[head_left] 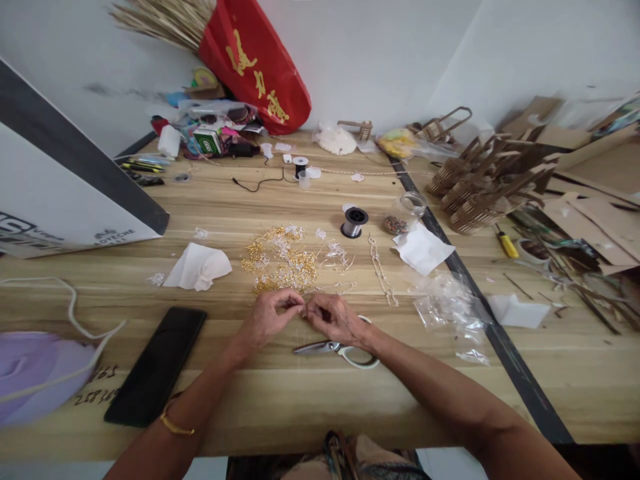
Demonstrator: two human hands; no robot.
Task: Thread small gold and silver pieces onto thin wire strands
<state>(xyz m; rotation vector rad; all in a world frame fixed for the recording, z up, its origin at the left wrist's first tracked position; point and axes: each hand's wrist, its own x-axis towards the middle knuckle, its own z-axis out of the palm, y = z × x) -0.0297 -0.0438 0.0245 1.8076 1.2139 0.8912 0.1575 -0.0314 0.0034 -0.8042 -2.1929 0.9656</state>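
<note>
My left hand (273, 317) and my right hand (336, 319) meet fingertip to fingertip near the table's front middle, both pinched closed. What sits between the fingertips is too small to make out. Just beyond them spreads a pile of gold and clear beads (287, 259). A thin beaded strand (333, 288) runs from near the fingers to the right. Under my right wrist lies a pair of scissors (320, 347) with white handles, partly covered. Another beaded chain (381, 270) rests farther right, and a spool of fine wire (354, 222) stands behind it.
A black phone (156, 367) and a white tissue (197, 267) lie on the left. To the right are plastic bags (445, 307), white paper (424, 248), a glass jar (411, 205) and small woven baskets (480, 190). A red bag (260, 67) leans at the back.
</note>
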